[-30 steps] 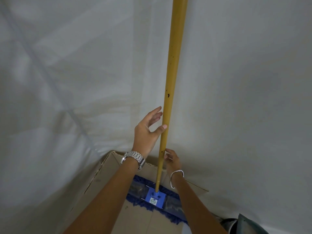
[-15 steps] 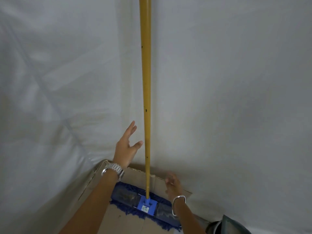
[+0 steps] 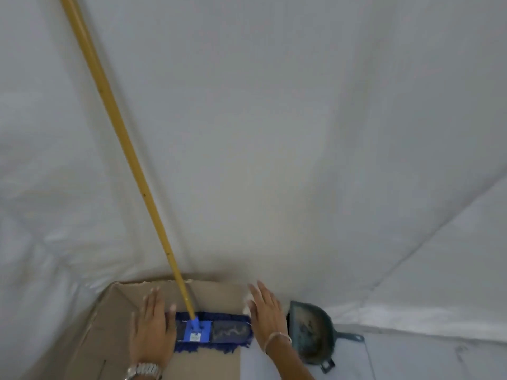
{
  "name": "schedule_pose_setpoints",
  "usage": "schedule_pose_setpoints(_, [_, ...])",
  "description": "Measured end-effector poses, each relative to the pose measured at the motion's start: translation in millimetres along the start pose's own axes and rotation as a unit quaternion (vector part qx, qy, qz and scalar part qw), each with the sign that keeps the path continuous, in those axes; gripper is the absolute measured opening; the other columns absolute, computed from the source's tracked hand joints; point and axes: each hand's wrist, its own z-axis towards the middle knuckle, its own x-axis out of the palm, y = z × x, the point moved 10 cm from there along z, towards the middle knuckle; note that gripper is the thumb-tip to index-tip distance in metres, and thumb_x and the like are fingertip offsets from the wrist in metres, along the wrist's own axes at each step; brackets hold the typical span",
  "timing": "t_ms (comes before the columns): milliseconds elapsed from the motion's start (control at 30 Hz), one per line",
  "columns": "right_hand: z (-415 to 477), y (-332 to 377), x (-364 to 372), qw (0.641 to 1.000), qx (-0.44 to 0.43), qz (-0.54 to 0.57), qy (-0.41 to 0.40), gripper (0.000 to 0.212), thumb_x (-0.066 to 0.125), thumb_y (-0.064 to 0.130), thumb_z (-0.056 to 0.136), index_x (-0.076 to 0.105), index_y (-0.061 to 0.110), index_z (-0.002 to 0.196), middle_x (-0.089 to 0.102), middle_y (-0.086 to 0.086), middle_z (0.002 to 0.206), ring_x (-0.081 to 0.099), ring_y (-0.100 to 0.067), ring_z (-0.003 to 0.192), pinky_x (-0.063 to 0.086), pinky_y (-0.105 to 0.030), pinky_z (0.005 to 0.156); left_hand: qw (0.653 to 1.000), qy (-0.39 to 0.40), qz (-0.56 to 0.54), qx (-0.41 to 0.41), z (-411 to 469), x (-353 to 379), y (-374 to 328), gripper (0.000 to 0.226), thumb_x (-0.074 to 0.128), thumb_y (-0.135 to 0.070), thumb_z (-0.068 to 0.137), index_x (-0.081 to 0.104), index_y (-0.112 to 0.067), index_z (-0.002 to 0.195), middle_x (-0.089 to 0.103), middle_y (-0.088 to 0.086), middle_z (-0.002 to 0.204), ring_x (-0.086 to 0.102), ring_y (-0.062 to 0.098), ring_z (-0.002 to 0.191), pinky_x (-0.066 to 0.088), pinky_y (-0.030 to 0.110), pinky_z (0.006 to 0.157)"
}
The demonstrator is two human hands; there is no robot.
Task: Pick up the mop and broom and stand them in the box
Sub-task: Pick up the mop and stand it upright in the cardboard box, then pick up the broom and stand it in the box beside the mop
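The mop stands in the open cardboard box [image 3: 120,297]. Its blue head [image 3: 216,331] lies flat on the box bottom, and its long yellow handle [image 3: 123,144] leans up to the left against the white sheet. My left hand [image 3: 153,327] hovers flat over the box just left of the mop head, fingers apart and holding nothing. My right hand [image 3: 264,311] is spread at the right end of the mop head, over the box's right edge, also holding nothing. No broom is in view.
A dark green dustpan [image 3: 312,331] leans just right of the box, by my right wrist. White sheeting [image 3: 301,133] covers the wall behind and the floor to the right.
Both hands have let go of the yellow handle and dropped toward the box. The view has turned right, so the handle now leans off to the upper left and the dustpan shows.
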Motion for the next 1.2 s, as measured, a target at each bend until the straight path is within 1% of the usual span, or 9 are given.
schedule_pose_setpoints(67, [-26, 2, -41, 0.995, -0.028, -0.057, -0.08, 0.042, 0.029, 0.024, 0.095, 0.032, 0.021, 0.137, 0.034, -0.006, 0.148, 0.036, -0.022, 0.134, 0.03, -0.034, 0.11, 0.997, -0.011, 0.009, 0.073, -20, 4, -40, 0.076, 0.009, -0.053, 0.09, 0.043, 0.001, 0.131, 0.045, 0.021, 0.138, 0.041, 0.036, 0.129, 0.028, 0.055, 0.107])
schedule_pose_setpoints(100, [-46, 2, -62, 0.989, -0.038, -0.076, -0.12, 0.041, 0.03, 0.024, 0.094, 0.035, 0.02, 0.135, 0.039, -0.007, 0.146, 0.04, -0.023, 0.131, 0.034, -0.036, 0.108, 0.993, -0.017, 0.024, 0.117, -37, 4, -65, 0.078, 0.007, -0.054, 0.089, 0.045, 0.002, 0.129, 0.047, 0.022, 0.136, 0.043, 0.038, 0.127, 0.029, 0.056, 0.106])
schedule_pose_setpoints(233, [-104, -13, -105, 0.99, -0.03, -0.087, -0.11, 0.042, 0.03, 0.024, 0.097, 0.027, 0.017, 0.138, 0.029, -0.013, 0.15, 0.029, -0.028, 0.136, 0.025, -0.043, 0.111, 0.974, -0.017, 0.019, 0.223, -94, 14, -147, 0.05, 0.03, -0.032, 0.096, 0.031, -0.006, 0.139, 0.03, 0.017, 0.148, 0.026, 0.033, 0.138, 0.016, 0.05, 0.114])
schedule_pose_setpoints(300, [-138, -31, -124, 0.986, -0.021, -0.106, -0.126, 0.042, 0.032, 0.024, 0.096, 0.029, 0.016, 0.137, 0.031, -0.014, 0.149, 0.031, -0.03, 0.135, 0.027, -0.044, 0.11, 0.967, -0.003, 0.013, 0.253, -130, 30, -177, 0.048, 0.034, -0.025, 0.096, 0.028, -0.007, 0.14, 0.026, 0.016, 0.151, 0.021, 0.032, 0.14, 0.011, 0.047, 0.114])
schedule_pose_setpoints(500, [-211, -110, -165, 0.981, 0.049, -0.131, -0.136, 0.043, 0.032, 0.025, 0.096, 0.027, 0.018, 0.138, 0.031, -0.012, 0.149, 0.031, -0.029, 0.135, 0.026, -0.043, 0.111, 0.951, 0.051, 0.022, 0.303, -215, 89, -230, 0.048, 0.031, -0.027, 0.097, 0.026, -0.01, 0.141, 0.025, 0.014, 0.152, 0.018, 0.029, 0.141, 0.009, 0.047, 0.115])
schedule_pose_setpoints(667, [-256, -196, -183, 0.977, 0.099, -0.139, -0.13, 0.042, 0.034, 0.025, 0.096, 0.03, 0.018, 0.137, 0.036, -0.013, 0.146, 0.034, -0.03, 0.132, 0.028, -0.044, 0.109, 0.948, 0.067, 0.038, 0.309, -261, 140, -259, 0.048, 0.029, -0.029, 0.096, 0.026, -0.01, 0.14, 0.026, 0.014, 0.151, 0.018, 0.029, 0.141, 0.01, 0.048, 0.115])
schedule_pose_setpoints(800, [-288, -279, -191, 0.976, 0.122, -0.152, -0.099, 0.041, 0.034, 0.027, 0.096, 0.032, 0.019, 0.136, 0.039, -0.012, 0.144, 0.037, -0.029, 0.13, 0.029, -0.044, 0.108, 0.954, 0.1, 0.056, 0.277, -288, 209, -275, 0.05, 0.029, -0.033, 0.096, 0.027, -0.01, 0.14, 0.028, 0.014, 0.151, 0.02, 0.029, 0.14, 0.011, 0.048, 0.115])
schedule_pose_setpoints(1033, [-295, -479, -169, 0.978, 0.082, -0.193, 0.021, 0.039, 0.035, 0.032, 0.095, 0.039, 0.019, 0.131, 0.046, -0.012, 0.14, 0.043, -0.032, 0.126, 0.035, -0.048, 0.104, 0.979, 0.104, 0.054, 0.164, -340, 386, -311, 0.05, 0.036, -0.029, 0.095, 0.031, -0.007, 0.139, 0.029, 0.019, 0.149, 0.023, 0.034, 0.139, 0.013, 0.051, 0.114])
schedule_pose_setpoints(1200, [-292, -624, -106, 0.975, 0.106, -0.18, 0.071, 0.039, 0.037, 0.032, 0.095, 0.042, 0.019, 0.13, 0.048, -0.012, 0.138, 0.045, -0.032, 0.124, 0.035, -0.048, 0.103, 0.974, 0.172, 0.088, 0.12, -367, 547, -305, 0.05, 0.03, -0.033, 0.096, 0.029, -0.01, 0.14, 0.026, 0.016, 0.151, 0.02, 0.031, 0.141, 0.012, 0.048, 0.115])
